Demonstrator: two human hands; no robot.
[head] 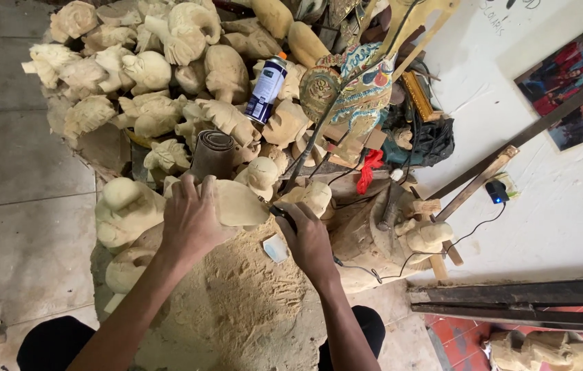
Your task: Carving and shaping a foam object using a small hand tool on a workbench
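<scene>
- A spray can (266, 88) lies tilted among the pale wood carvings near the top of the pile: white body, dark blue label band, orange cap at its upper end.
- On the white wall to the right hangs a glossy photo poster (575, 86), rectangular, set at a slant, mostly reds and dark tones.
- Near the top edge there's faint handwriting (494, 17) on that wall, too small to make out.

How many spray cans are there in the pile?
1. The spray can lies tilted among the pale wooden carvings near the top of the heap, left of the painted figure. Others may be hidden under the carvings.
</scene>
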